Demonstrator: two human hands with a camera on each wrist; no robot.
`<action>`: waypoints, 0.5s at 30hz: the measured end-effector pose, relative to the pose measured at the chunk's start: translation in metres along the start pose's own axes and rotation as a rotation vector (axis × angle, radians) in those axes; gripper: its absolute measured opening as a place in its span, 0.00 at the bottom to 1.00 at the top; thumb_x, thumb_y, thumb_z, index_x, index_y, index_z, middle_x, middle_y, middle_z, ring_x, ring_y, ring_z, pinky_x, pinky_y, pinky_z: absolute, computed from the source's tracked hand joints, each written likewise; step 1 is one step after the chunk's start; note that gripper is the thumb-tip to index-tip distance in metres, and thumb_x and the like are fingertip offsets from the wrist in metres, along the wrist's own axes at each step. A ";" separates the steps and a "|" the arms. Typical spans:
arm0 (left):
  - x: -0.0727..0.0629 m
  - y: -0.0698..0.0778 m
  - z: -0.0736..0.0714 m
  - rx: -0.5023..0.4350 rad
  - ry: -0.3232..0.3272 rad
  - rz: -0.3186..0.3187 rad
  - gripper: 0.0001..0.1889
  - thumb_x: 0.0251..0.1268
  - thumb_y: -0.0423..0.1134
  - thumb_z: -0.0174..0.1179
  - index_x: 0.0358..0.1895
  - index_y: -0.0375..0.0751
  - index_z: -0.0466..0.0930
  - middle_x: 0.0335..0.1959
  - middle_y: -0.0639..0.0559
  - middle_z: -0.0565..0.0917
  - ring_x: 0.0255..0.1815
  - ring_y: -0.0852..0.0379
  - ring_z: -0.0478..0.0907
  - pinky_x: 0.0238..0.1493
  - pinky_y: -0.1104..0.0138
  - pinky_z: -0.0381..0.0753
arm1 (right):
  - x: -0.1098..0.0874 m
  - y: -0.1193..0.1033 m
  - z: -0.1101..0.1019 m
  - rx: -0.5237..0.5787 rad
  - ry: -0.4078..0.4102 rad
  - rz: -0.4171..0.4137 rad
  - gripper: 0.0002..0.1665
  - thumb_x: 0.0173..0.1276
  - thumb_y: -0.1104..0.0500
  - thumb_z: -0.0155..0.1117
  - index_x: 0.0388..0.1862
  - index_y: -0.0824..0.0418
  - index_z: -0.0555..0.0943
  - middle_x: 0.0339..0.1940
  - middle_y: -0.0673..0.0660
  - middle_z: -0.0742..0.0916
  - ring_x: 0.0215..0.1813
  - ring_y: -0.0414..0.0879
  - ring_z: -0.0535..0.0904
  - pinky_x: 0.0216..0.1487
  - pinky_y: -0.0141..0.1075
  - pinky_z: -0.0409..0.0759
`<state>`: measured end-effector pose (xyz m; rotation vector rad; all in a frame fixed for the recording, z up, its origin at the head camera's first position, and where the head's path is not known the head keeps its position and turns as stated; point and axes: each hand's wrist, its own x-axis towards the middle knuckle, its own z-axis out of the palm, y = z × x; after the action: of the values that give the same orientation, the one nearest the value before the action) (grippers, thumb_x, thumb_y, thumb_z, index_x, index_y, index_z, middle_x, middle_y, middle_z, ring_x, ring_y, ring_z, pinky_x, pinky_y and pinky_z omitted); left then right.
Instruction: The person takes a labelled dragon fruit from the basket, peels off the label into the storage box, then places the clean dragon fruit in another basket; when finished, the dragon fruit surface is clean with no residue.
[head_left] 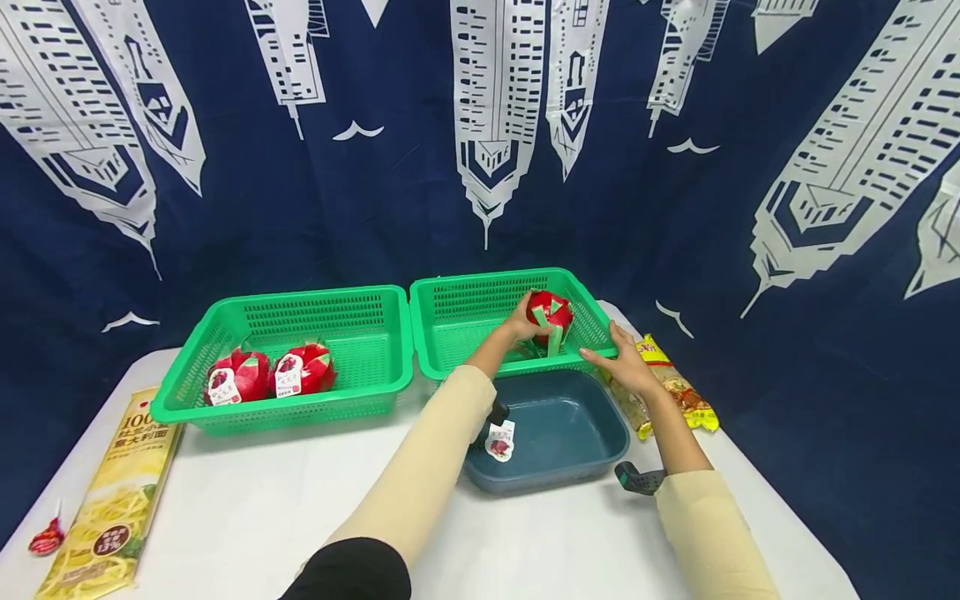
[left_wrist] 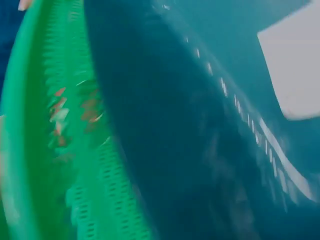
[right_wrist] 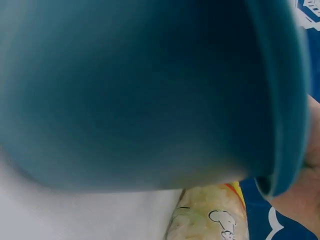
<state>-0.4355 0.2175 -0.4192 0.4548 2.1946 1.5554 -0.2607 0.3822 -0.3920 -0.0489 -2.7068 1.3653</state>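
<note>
In the head view my left hand (head_left: 527, 321) holds a red dragon fruit (head_left: 551, 310) with green scales, inside the right green basket (head_left: 457, 287). My right hand (head_left: 628, 363) grips that basket's front right corner, fingers along the side rim and thumb at the front rim. Under both forearms sits a blue-grey bin (head_left: 562, 433), directly in front of the basket, with a white fruit label (head_left: 500, 442) at its left end. The left wrist view has the mesh wall (left_wrist: 112, 185) of the basket beside the bin, blurred. In the right wrist view the bin (right_wrist: 150, 100) covers much of the hand.
At left, another green basket (head_left: 367, 333) holds two labelled dragon fruits (head_left: 251, 375). A yellow pasta packet (head_left: 112, 492) and a red-wrapped lollipop (head_left: 48, 537) lie at the table's left edge. Yellow snack packets (head_left: 678, 387) lie right of the bin. A dark printed curtain (head_left: 390, 208) hangs behind.
</note>
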 end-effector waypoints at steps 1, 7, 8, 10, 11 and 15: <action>-0.027 0.014 -0.010 -0.035 -0.024 0.000 0.50 0.53 0.39 0.67 0.72 0.66 0.41 0.71 0.49 0.52 0.64 0.44 0.63 0.47 0.51 0.76 | 0.001 -0.001 0.001 -0.009 -0.005 0.002 0.58 0.63 0.45 0.61 0.72 0.63 0.31 0.71 0.70 0.41 0.71 0.66 0.39 0.66 0.58 0.47; -0.164 0.071 -0.080 -0.125 -0.164 0.086 0.45 0.62 0.33 0.59 0.73 0.59 0.38 0.70 0.36 0.51 0.60 0.38 0.67 0.54 0.49 0.71 | -0.003 -0.015 0.005 -0.114 0.000 0.013 0.58 0.65 0.44 0.59 0.70 0.69 0.32 0.69 0.76 0.43 0.69 0.71 0.41 0.65 0.60 0.48; -0.184 0.075 -0.092 -0.134 -0.162 0.127 0.44 0.62 0.33 0.59 0.73 0.58 0.39 0.68 0.35 0.54 0.59 0.39 0.70 0.54 0.51 0.72 | -0.004 -0.018 0.006 -0.149 0.011 0.019 0.57 0.65 0.44 0.58 0.70 0.72 0.33 0.69 0.78 0.44 0.69 0.72 0.42 0.64 0.60 0.48; -0.219 0.073 -0.114 -0.161 -0.099 0.214 0.42 0.62 0.33 0.59 0.73 0.58 0.43 0.65 0.36 0.61 0.55 0.42 0.73 0.53 0.53 0.73 | -0.008 -0.028 0.007 -0.236 0.040 0.034 0.55 0.66 0.45 0.57 0.68 0.77 0.36 0.67 0.81 0.47 0.67 0.74 0.46 0.63 0.60 0.51; -0.238 0.071 -0.124 -0.176 -0.059 0.262 0.41 0.62 0.34 0.60 0.72 0.58 0.46 0.63 0.37 0.64 0.54 0.44 0.74 0.53 0.54 0.73 | -0.010 -0.033 0.008 -0.296 0.057 0.042 0.54 0.67 0.45 0.56 0.68 0.79 0.38 0.66 0.83 0.50 0.66 0.75 0.48 0.63 0.60 0.53; -0.312 0.046 -0.166 -0.169 0.250 0.397 0.36 0.62 0.38 0.60 0.70 0.61 0.52 0.57 0.42 0.71 0.52 0.49 0.76 0.49 0.61 0.75 | -0.015 -0.067 0.018 -0.486 0.109 0.092 0.49 0.66 0.49 0.57 0.66 0.82 0.46 0.63 0.85 0.52 0.64 0.77 0.49 0.62 0.62 0.52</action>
<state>-0.2492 -0.0537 -0.2834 0.7095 2.2207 2.0885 -0.2464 0.3266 -0.3506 -0.2801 -2.8986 0.6672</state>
